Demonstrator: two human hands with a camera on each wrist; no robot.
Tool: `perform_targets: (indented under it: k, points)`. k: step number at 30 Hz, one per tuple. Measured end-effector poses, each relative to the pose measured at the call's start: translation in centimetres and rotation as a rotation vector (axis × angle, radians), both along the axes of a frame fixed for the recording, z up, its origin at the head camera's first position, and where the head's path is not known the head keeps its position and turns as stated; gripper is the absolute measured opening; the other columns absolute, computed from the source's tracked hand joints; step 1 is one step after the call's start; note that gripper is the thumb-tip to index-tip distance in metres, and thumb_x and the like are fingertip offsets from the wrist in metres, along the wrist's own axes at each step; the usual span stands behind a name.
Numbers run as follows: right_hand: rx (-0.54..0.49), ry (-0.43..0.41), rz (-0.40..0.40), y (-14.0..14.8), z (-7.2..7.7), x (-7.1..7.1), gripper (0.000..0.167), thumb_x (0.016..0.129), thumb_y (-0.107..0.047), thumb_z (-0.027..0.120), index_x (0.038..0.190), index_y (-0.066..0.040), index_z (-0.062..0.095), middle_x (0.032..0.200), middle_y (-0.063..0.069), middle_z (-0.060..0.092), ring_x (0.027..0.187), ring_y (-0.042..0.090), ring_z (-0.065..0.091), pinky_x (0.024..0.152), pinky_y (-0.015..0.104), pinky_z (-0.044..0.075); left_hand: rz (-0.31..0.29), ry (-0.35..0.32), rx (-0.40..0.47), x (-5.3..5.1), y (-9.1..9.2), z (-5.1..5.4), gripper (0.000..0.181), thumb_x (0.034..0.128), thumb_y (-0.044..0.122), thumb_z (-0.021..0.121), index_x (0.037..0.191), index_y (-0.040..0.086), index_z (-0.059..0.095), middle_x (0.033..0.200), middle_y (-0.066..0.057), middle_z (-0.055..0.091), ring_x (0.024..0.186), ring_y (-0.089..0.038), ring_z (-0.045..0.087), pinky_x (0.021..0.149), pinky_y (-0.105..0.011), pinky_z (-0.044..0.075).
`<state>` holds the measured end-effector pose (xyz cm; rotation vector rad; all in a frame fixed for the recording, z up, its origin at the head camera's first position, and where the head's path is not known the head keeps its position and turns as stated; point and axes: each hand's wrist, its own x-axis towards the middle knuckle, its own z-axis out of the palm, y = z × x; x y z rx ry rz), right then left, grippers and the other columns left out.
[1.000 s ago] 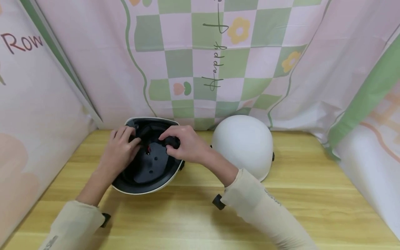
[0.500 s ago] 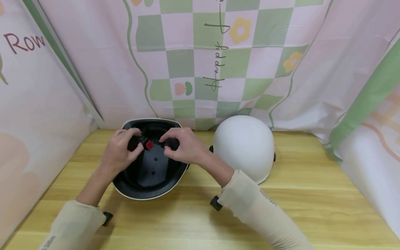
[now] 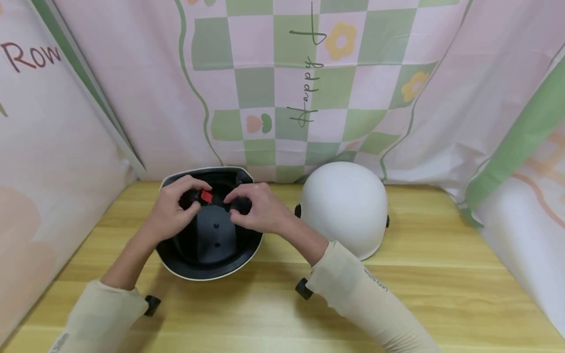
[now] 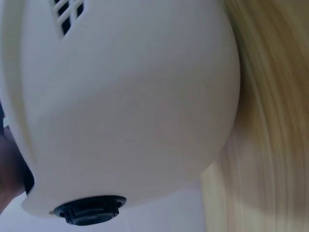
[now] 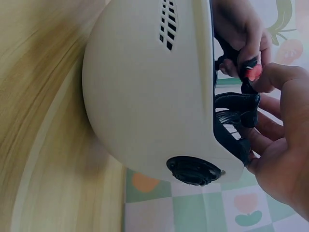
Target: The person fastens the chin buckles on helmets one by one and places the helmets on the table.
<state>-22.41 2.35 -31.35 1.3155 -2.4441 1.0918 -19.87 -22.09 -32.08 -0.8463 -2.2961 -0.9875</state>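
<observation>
An upturned white helmet (image 3: 217,235), black inside, lies on the table's left half. Above its opening my left hand (image 3: 171,208) pinches a black chin-strap buckle with a red tab (image 3: 206,196). My right hand (image 3: 264,208) holds the other chin strap, a black one (image 3: 240,204), between thumb and fingers. The two strap ends are apart in the head view. In the right wrist view, black padding (image 5: 236,102) shows by the right fingers. The left wrist view has mostly the white shell (image 4: 130,111), with a round black fitting (image 4: 91,209) low on its side.
A second white helmet (image 3: 344,211), dome up, stands to the right of the first. Both sit on a wooden table (image 3: 397,284). A printed checkered curtain (image 3: 295,88) hangs close behind them, and more cloth closes off both sides.
My left hand has moved from the helmet's left rim towards its middle, bringing the red-tabbed buckle into plain view. The helmet has turned slightly. My right hand has hardly moved.
</observation>
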Motion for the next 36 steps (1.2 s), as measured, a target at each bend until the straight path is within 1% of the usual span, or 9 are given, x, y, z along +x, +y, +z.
perform_targets:
  k: [6, 8, 11, 15, 20, 24, 28, 32, 36]
  points:
    - [-0.071, -0.006, 0.019, -0.17, -0.51, -0.27, 0.018, 0.086, -0.007, 0.077, 0.104, -0.005, 0.078, 0.101, 0.006, 0.074, 0.083, 0.012, 0.063, 0.076, 0.020, 0.053, -0.095, -0.136, 0.109, 0.38, -0.46, 0.22, 0.031, 0.0865, -0.018, 0.069, 0.114, -0.004, 0.070, 0.108, -0.016, 0.067, 0.087, -0.011, 0.056, 0.075, -0.013, 0.047]
    - [-0.088, 0.001, 0.027, -0.26, -0.56, -0.33, 0.017, 0.086, -0.006, 0.078, 0.103, -0.005, 0.079, 0.102, 0.005, 0.074, 0.085, 0.013, 0.063, 0.077, 0.021, 0.053, -0.128, -0.183, 0.145, 0.40, -0.58, 0.26, 0.029, 0.0881, -0.018, 0.069, 0.115, -0.008, 0.068, 0.109, -0.020, 0.068, 0.089, -0.008, 0.059, 0.079, -0.012, 0.051]
    - [-0.115, 0.003, 0.023, -0.36, -0.64, -0.33, 0.019, 0.085, -0.005, 0.078, 0.104, -0.004, 0.078, 0.103, 0.006, 0.075, 0.088, 0.015, 0.065, 0.079, 0.021, 0.053, -0.142, -0.242, 0.179, 0.42, -0.75, 0.27, 0.027, 0.0897, -0.018, 0.069, 0.116, -0.011, 0.068, 0.111, -0.024, 0.069, 0.094, -0.005, 0.063, 0.087, -0.012, 0.052]
    - [-0.168, 0.024, 0.001, -0.36, -0.73, -0.24, 0.020, 0.084, -0.002, 0.078, 0.103, -0.002, 0.078, 0.101, 0.008, 0.076, 0.091, 0.017, 0.068, 0.084, 0.023, 0.055, -0.127, -0.290, 0.184, 0.49, -0.93, 0.26, 0.025, 0.0923, -0.013, 0.069, 0.117, -0.010, 0.069, 0.112, -0.025, 0.070, 0.095, -0.004, 0.064, 0.087, -0.013, 0.052]
    - [-0.210, 0.061, -0.006, -0.20, -0.68, -0.13, 0.019, 0.083, 0.001, 0.076, 0.101, -0.002, 0.078, 0.101, 0.008, 0.076, 0.093, 0.018, 0.068, 0.086, 0.025, 0.055, -0.108, -0.310, 0.139, 0.67, -0.98, 0.40, 0.024, 0.0930, -0.009, 0.071, 0.117, -0.008, 0.070, 0.112, -0.023, 0.071, 0.092, -0.004, 0.065, 0.084, -0.013, 0.053]
    - [-0.173, 0.080, 0.000, -0.12, -0.49, 0.00, 0.017, 0.084, 0.000, 0.075, 0.100, -0.003, 0.079, 0.103, 0.008, 0.075, 0.094, 0.018, 0.068, 0.085, 0.023, 0.054, -0.094, -0.334, 0.106, 0.83, -0.96, 0.44, 0.024, 0.0949, -0.006, 0.070, 0.118, -0.007, 0.070, 0.113, -0.021, 0.071, 0.093, -0.004, 0.065, 0.084, -0.013, 0.052]
    - [-0.129, 0.098, 0.015, -0.15, -0.27, 0.26, 0.017, 0.085, 0.000, 0.073, 0.099, -0.003, 0.081, 0.104, 0.008, 0.074, 0.091, 0.019, 0.067, 0.078, 0.021, 0.054, -0.098, -0.351, 0.095, 0.99, -0.93, 0.36, 0.023, 0.0970, -0.003, 0.069, 0.120, -0.006, 0.070, 0.114, -0.020, 0.071, 0.092, -0.005, 0.065, 0.083, -0.013, 0.053]
    - [-0.125, 0.117, 0.020, -0.22, -0.39, 0.39, 0.016, 0.087, 0.000, 0.072, 0.100, -0.002, 0.080, 0.105, 0.009, 0.073, 0.090, 0.018, 0.066, 0.075, 0.022, 0.054, -0.117, -0.339, 0.096, 1.04, -0.81, 0.17, 0.023, 0.0971, -0.004, 0.068, 0.120, -0.005, 0.070, 0.114, -0.019, 0.072, 0.092, -0.007, 0.066, 0.082, -0.015, 0.053]
    - [-0.179, 0.123, 0.008, -0.23, -0.72, 0.33, 0.016, 0.087, 0.001, 0.074, 0.102, -0.002, 0.078, 0.105, 0.009, 0.074, 0.091, 0.018, 0.066, 0.079, 0.023, 0.054, -0.134, -0.310, 0.114, 0.95, -0.66, -0.02, 0.022, 0.0964, -0.007, 0.067, 0.118, -0.005, 0.070, 0.112, -0.018, 0.072, 0.091, -0.007, 0.065, 0.081, -0.015, 0.053]
